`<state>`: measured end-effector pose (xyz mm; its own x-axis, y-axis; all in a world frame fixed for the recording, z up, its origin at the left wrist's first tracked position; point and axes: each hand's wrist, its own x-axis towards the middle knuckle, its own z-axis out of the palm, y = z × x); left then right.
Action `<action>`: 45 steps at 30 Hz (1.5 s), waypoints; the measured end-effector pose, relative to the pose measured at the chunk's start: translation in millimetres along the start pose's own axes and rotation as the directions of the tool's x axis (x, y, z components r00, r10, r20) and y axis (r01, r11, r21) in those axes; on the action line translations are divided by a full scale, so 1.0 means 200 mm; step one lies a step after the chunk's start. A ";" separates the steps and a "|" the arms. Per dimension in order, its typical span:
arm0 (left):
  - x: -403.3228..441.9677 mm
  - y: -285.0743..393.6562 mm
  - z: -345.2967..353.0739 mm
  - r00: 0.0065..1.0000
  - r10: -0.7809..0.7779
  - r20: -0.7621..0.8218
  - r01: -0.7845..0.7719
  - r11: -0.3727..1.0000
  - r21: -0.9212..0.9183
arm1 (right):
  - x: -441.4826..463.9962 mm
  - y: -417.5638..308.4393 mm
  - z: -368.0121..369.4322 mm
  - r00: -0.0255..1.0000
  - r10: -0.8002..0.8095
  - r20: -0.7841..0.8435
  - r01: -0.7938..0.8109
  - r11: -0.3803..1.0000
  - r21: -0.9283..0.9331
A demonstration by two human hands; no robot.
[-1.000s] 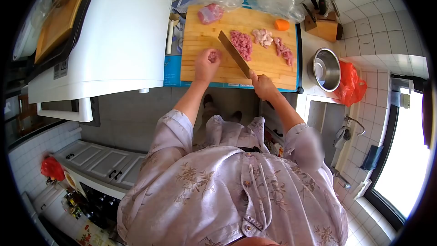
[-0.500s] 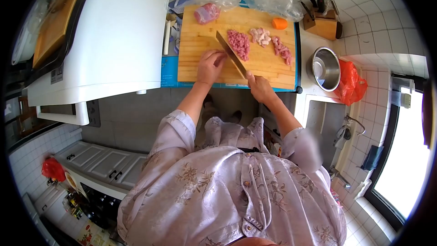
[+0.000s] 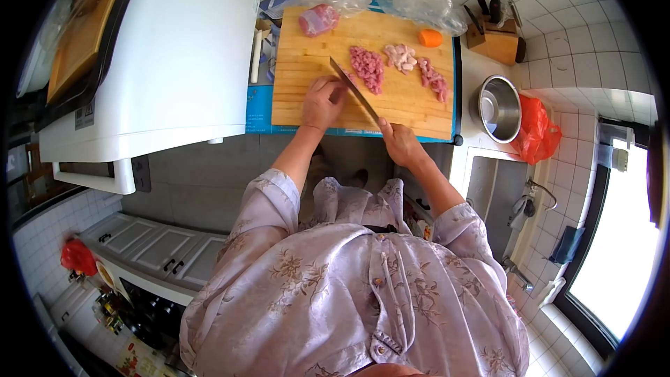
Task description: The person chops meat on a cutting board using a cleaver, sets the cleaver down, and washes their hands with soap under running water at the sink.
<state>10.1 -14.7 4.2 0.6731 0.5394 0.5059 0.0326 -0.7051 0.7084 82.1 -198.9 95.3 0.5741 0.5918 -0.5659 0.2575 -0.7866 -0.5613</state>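
My right hand (image 3: 401, 141) is closed around the handle of a kitchen knife (image 3: 357, 93), whose long blade slants up and left over the wooden cutting board (image 3: 296, 56). Left of the blade, my left hand (image 3: 324, 103) rests on the board with its fingers curled together close to the steel; what lies under the fingertips is hidden. Just across the blade is a pile of diced pink meat (image 3: 367, 68). Farther right lie pale, fatty pieces (image 3: 400, 58) and a small heap of cut meat (image 3: 433, 79). A larger chunk of meat (image 3: 319, 21) sits at the upper left.
An orange carrot piece (image 3: 430, 38) is at the board's back right. Crumpled clear plastic bags (image 3: 427, 9) lie behind the board. To the right are a knife block (image 3: 493, 42), a steel bowl (image 3: 499, 108), a red bag (image 3: 536, 130) and a sink (image 3: 492, 185). A white appliance (image 3: 174, 49) stands left.
The knife has shifted slightly down and left, and its blade now looks narrower and more upright. Both hands stay nearly in place.
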 end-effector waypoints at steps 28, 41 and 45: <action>-0.03 -0.03 0.02 0.999 -0.032 0.010 0.033 0.998 -0.044 | 0.00 0.08 0.01 0.999 0.004 -0.047 -0.010 0.994 -0.113; -0.02 0.00 -0.02 0.999 -0.030 -0.035 0.031 0.999 0.030 | -0.03 0.03 0.01 0.996 -0.065 -0.063 0.062 0.997 -0.048; -0.02 -0.01 -0.02 0.999 -0.034 -0.042 0.036 0.998 0.043 | -0.03 0.00 -0.02 0.999 0.024 0.036 -0.021 0.996 -0.085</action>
<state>4.6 -14.1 3.5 0.6396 0.5823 0.5018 0.0885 -0.7043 0.7044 81.9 -203.2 101.4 0.5522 0.5783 -0.6006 0.3104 -0.8111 -0.4957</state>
